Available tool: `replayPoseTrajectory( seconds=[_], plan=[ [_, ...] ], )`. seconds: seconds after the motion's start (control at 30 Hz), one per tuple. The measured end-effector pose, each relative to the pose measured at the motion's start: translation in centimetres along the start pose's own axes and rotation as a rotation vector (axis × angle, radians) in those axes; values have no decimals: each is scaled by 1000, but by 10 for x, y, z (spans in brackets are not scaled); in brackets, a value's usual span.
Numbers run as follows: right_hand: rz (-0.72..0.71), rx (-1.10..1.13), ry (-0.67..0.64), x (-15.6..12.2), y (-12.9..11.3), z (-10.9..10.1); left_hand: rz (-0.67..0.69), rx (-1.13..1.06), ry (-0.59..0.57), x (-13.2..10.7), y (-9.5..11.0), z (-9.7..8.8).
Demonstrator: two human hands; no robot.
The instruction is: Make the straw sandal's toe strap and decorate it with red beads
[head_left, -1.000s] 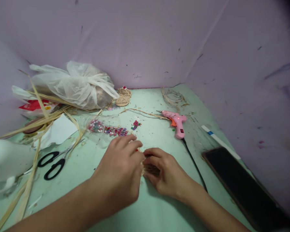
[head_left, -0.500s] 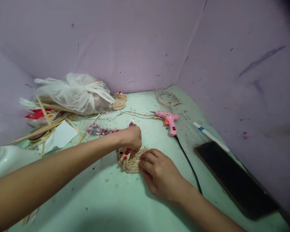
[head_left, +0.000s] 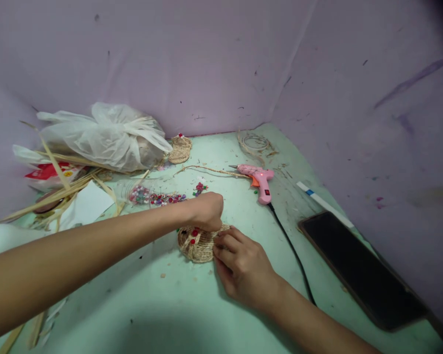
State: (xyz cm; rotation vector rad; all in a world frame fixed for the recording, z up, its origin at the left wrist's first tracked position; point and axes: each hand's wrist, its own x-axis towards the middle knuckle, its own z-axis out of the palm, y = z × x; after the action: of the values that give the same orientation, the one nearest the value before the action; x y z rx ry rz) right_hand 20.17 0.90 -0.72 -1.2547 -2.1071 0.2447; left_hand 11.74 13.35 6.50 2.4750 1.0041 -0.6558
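A small woven straw slipper (head_left: pixel 203 248), with red and green beads on its strap end, lies flat on the table below my hands. My left hand (head_left: pixel 209 210) is curled into a fist over the slipper's far edge; its fingertips face away and whatever they pinch is hidden. From the right, my right hand (head_left: pixel 239 260) grips the slipper's right end, thumb at the near side and bent fingers along the edge. A cluster of dark red beads (head_left: pixel 200 188) lies just beyond my left hand.
A pink glue gun (head_left: pixel 256 178) rests on the right, its black cord (head_left: pixel 293 255) trailing forward. Beyond the cord lies a phone (head_left: pixel 362 270). Spilled beads (head_left: pixel 166 198), a second slipper (head_left: pixel 180 149), a white plastic bag (head_left: pixel 110 137) and straw strips (head_left: pixel 59 196) are at back left.
My left fist has moved slightly right and closer to my right hand. The right hand keeps its grip on the slipper. The camera view has shifted a little.
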Motion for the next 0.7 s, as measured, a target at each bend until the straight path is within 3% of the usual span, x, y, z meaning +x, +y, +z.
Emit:
replayPoseTrajectory(
  seconds=[0.7],
  plan=[
    [-55,-125,60,2,-1,5,121,66,53,-4,-2,7]
  ],
)
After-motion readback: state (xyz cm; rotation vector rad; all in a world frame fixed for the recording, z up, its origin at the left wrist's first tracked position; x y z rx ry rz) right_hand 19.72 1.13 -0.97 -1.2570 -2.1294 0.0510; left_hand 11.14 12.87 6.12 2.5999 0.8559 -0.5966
